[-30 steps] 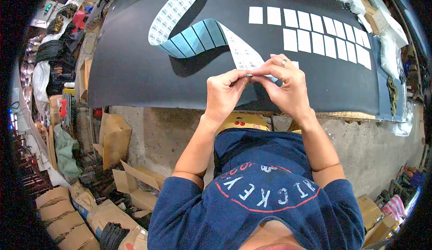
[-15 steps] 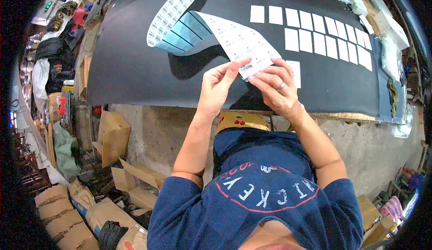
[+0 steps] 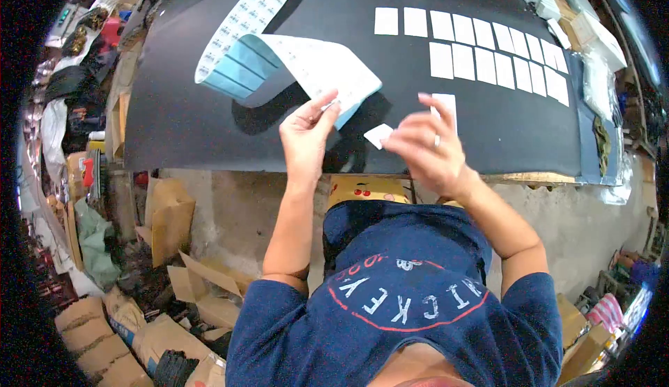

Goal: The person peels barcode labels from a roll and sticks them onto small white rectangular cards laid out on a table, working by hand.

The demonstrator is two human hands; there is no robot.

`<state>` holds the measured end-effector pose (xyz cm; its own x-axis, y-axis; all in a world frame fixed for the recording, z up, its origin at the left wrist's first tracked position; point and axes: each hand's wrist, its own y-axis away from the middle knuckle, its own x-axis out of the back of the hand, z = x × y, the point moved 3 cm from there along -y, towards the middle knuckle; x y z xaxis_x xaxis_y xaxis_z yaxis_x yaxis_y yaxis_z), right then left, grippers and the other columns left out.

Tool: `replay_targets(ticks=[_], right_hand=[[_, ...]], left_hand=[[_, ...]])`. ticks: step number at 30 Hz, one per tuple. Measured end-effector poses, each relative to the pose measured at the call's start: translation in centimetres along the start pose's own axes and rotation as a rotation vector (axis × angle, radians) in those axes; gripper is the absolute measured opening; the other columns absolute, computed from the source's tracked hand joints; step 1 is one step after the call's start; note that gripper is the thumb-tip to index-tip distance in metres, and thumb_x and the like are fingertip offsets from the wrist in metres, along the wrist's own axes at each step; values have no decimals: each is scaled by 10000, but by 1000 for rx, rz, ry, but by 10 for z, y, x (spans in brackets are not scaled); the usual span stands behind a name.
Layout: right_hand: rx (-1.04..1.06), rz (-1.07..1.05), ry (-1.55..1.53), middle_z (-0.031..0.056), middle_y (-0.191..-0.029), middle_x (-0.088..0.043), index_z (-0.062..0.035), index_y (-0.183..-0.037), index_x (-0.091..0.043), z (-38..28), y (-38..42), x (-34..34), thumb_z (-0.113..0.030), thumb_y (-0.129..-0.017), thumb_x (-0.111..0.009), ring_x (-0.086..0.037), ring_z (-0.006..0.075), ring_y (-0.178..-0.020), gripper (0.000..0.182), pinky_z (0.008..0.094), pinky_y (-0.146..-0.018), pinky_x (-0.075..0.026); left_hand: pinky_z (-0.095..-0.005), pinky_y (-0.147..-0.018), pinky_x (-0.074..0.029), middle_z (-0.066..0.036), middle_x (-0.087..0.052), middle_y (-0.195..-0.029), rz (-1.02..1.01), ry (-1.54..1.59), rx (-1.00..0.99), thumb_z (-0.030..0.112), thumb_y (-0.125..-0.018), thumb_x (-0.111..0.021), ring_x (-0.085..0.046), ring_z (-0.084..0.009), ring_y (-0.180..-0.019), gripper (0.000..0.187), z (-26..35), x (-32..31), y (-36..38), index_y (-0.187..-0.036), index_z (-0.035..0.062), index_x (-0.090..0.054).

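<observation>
A long strip of barcode labels (image 3: 327, 65) on light-blue backing curls across the black tabletop. My left hand (image 3: 305, 140) pinches its near end between thumb and fingers. To the right, my right hand (image 3: 433, 151), slightly blurred, grips a small white label (image 3: 378, 136) by its edge, apart from the strip. Just beyond the right fingers lies a white card (image 3: 447, 108), partly covered by them. Farther off, white cards (image 3: 477, 64) lie side by side in two rows.
The black table (image 3: 174, 122) ends in front of my body. Plastic bags and white boxes (image 3: 599, 42) line its right side. Opened cardboard boxes (image 3: 209, 286) stand on the floor at lower left, and a cluttered shelf (image 3: 77, 122) runs along the left.
A small label has come away from the strip in my right hand. My hands have moved apart, and the strip's end has shifted left with my left hand.
</observation>
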<state>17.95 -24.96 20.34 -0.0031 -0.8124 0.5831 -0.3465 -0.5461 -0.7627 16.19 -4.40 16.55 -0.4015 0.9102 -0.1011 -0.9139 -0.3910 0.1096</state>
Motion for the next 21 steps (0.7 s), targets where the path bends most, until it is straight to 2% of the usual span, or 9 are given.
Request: replay_targets(ticks=[2,3,4,6,9,16,21], right_hand=[[-201,-127,-33,67,-851,-606,-99,-897,-676,29,-17,18,14,-653,-651,-597,247,-836,270,442,-898,-454],[-433,-277,-222,87,-810,-619,-90,-866,-688,53,-21,28,16,-691,-633,-603,251,-844,211,389,-788,-478],[-572,-381,-284,92,-747,-638,-67,-802,-709,78,-27,37,-44,-715,-653,-611,230,-810,106,367,-709,-475],[-627,-505,-222,89,-723,-694,-51,-757,-732,133,-35,51,-167,-671,-735,-640,175,-688,145,320,-666,-485],[-752,-678,-188,106,-734,-700,-13,-789,-733,180,-48,55,-166,-641,-775,-651,165,-676,217,293,-684,-502],[-880,-836,-260,104,-752,-702,-12,-800,-735,204,-42,28,-138,-629,-785,-649,163,-691,219,293,-690,-497],[-883,-803,-231,108,-736,-697,0,-791,-731,207,-39,26,-120,-630,-782,-652,165,-683,207,291,-690,-499]], left_hand=[[-166,-619,-419,-13,-656,-873,19,16,33,28,-848,-657,-553,-29,-724,269,-7,5,0,-1115,-8,-646],[-167,-619,-420,-9,-654,-867,16,-3,56,33,-850,-655,-552,-30,-723,266,-11,8,1,-1113,-7,-647],[-168,-619,-421,-6,-651,-861,12,-23,75,38,-853,-653,-552,-31,-722,262,-17,11,1,-1112,-5,-648],[-169,-612,-418,1,-647,-858,11,40,78,44,-858,-648,-549,-29,-717,263,-25,10,2,-1116,-6,-646],[-170,-572,-383,25,-619,-806,86,-84,-12,52,-865,-642,-495,-15,-663,261,-23,10,2,-1119,-6,-648],[-169,-563,-368,33,-606,-788,90,-89,-1,53,-868,-638,-469,-12,-644,256,-26,11,1,-1118,-1,-651],[-176,-650,-450,-9,-640,-875,82,-101,-41,32,-875,-621,-550,-33,-732,254,-27,10,1,-1122,-19,-641]])
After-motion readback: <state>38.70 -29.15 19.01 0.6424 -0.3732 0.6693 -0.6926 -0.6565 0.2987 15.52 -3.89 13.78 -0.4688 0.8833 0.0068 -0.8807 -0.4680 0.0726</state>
